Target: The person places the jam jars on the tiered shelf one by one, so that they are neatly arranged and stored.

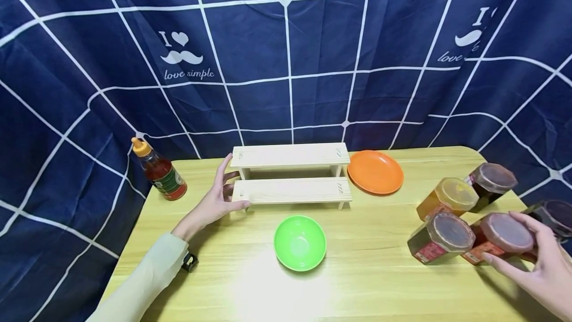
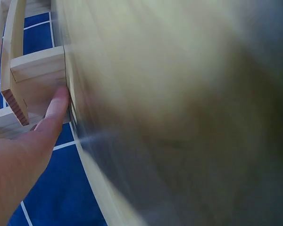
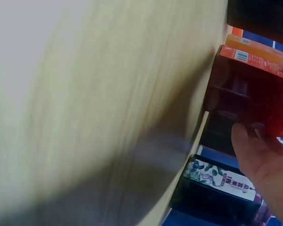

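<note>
A two-tier wooden step rack [image 1: 292, 190] stands at the table's back middle. My left hand [image 1: 216, 201] spans its left end, thumb by the lower step's front, forefinger up at the top step. In the left wrist view the thumb [image 2: 56, 110] touches the rack's side piece [image 2: 40, 66]. At the far right my right hand [image 1: 542, 262] grips a dark red jar [image 1: 507, 232] with a faceted lid, thumb on the near side and fingers across the far side. The right wrist view shows the jar's red label [image 3: 254, 61]; part of the fingers is out of frame.
Around the gripped jar stand a yellow jar [image 1: 447, 198], a dark jar [image 1: 491, 183], a brownish jar [image 1: 440, 237] and another dark jar [image 1: 551, 215]. A green bowl [image 1: 300, 243], an orange plate [image 1: 375, 172] and a red sauce bottle [image 1: 161, 170] sit on the table.
</note>
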A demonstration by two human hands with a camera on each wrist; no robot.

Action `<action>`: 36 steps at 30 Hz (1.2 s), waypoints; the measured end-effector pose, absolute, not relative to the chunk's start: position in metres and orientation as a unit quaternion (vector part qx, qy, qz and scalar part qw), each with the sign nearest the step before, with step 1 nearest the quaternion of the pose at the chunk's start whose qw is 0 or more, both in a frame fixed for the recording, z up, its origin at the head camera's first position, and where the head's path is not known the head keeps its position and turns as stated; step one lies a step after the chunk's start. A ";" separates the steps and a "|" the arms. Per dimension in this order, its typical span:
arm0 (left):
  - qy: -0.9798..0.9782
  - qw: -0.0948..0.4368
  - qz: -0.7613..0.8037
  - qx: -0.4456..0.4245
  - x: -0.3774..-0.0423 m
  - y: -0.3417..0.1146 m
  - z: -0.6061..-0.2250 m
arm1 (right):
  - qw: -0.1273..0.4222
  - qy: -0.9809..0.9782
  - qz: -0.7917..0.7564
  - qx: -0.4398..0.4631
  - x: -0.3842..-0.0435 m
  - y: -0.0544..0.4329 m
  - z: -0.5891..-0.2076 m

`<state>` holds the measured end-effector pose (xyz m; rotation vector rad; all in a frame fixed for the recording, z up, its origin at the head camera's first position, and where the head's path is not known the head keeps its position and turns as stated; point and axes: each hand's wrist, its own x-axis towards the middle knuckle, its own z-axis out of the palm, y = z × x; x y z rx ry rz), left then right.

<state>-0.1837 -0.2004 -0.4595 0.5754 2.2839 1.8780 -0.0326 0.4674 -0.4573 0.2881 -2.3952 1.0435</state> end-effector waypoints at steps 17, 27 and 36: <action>0.786 0.057 0.583 0.200 -0.186 -0.200 -0.453 | 0.256 -0.871 0.407 0.105 -0.034 0.469 -0.456; 0.784 0.064 0.583 0.202 -0.189 -0.195 -0.452 | 0.268 -0.866 0.415 0.074 -0.030 0.466 -0.453; 0.787 0.065 0.580 0.199 -0.191 -0.198 -0.454 | 0.288 -0.862 0.414 0.051 -0.028 0.463 -0.444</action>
